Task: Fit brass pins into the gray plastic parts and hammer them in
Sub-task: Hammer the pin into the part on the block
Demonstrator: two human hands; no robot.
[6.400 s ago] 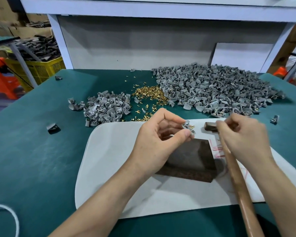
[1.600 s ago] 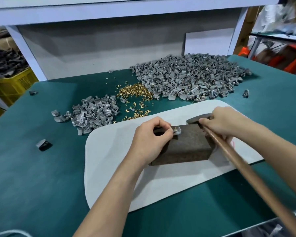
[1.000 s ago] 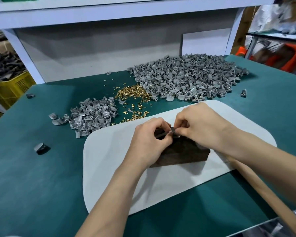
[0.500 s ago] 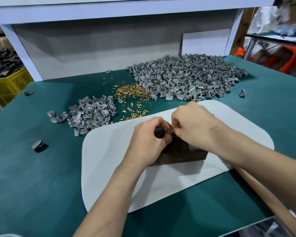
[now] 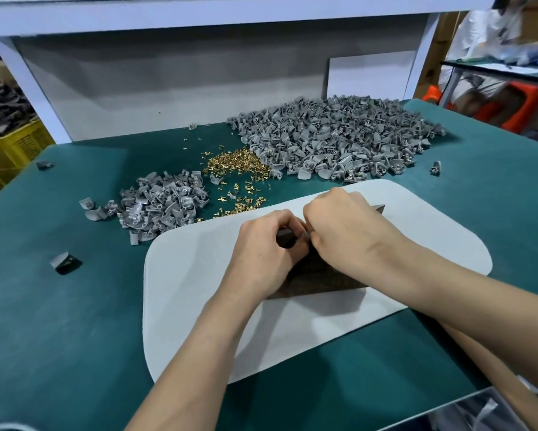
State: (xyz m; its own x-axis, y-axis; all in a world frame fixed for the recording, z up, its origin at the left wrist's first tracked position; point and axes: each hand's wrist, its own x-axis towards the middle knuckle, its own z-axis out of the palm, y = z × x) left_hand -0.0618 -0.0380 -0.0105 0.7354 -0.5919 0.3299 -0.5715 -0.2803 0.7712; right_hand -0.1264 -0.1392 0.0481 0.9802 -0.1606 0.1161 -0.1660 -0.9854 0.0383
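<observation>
Part [image 5: 306, 235]: on the near-left top corner of the block [image 5: 317, 275], caught between the two hands. Only a thin pale-gray sliver shows between the fingertips. Long axis and pointing direction cannot be read, because the fingers cover nearly all of it. No pin is discernible in it.

Left hand [image 5: 261, 253]: knuckles up, fingers curled, thumb and forefinger pinching the part against the block corner. The heel of the hand rests over the block's left end.

Right hand [image 5: 345, 231]: back of the hand toward the camera, fingers curled under, tips meeting the left hand's at the part. The tips are hidden, so it cannot be told what they grasp.

Block: dark brown with a mottled top, lying skewed on the white mat [image 5: 199, 290], its long axis running from near-left to far-right.

Loose stock on the green table [image 5: 75, 337]:
- Big pile [image 5: 339, 141] at far right: gray fan-shaped pieces with small tubular bosses, pointing every way.
- Small pile [image 5: 165, 203] at left, just beyond the mat's far-left corner: the same gray pieces.
- Pins [image 5: 233, 164] between the two piles: short, headed, bright brass, heaped and then scattered toward the mat edge, with no common direction.
- Stray piece [image 5: 64, 262] alone on the table, left of the mat.
</observation>
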